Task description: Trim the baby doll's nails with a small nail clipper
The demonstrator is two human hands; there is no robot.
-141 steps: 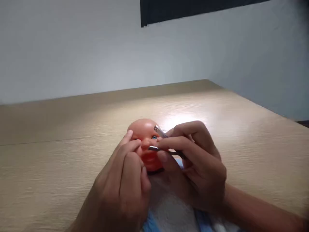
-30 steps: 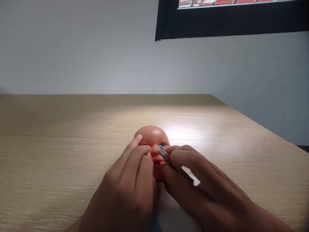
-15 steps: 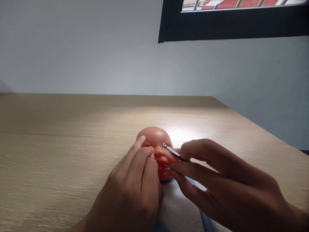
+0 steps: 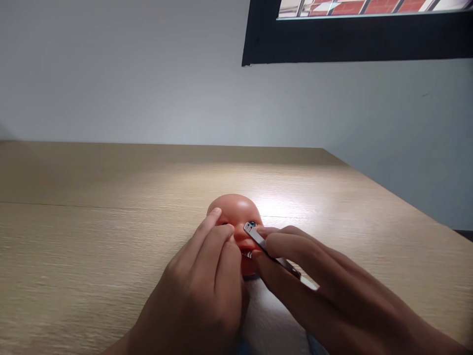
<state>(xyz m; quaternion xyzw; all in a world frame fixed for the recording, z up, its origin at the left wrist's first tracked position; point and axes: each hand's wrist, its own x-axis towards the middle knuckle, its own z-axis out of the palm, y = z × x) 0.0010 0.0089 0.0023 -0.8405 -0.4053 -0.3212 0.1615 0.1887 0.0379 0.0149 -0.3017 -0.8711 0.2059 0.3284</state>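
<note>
A doll's head (image 4: 234, 203) with pinkish-orange skin lies face up on the table, its mouth parted. My left hand (image 4: 207, 268) is closed around one side of the face, fingertips by the eye and cheek, the thumb hidden. In my right hand (image 4: 310, 266) is a slim flat metal tool (image 4: 256, 238), its slotted end beside the doll's blue eye. A small ridged silvery piece (image 4: 247, 254) shows at the mouth, against my right fingertips; its kind cannot be made out. Below the chin is the doll's white cloth body (image 4: 271, 315), partly covered by my hands.
The wooden table (image 4: 92, 236) has a thin seam across its left part and a slanting right edge. Behind it rises a pale wall (image 4: 148, 74) with a dark-framed window (image 4: 332, 39) at the upper right. Bright light falls beyond the doll's head.
My right hand has turned, and the metal tool now lies lower and further across the face, uncovering the blue eye. The silvery piece has shifted slightly left. My left hand has stayed in place.
</note>
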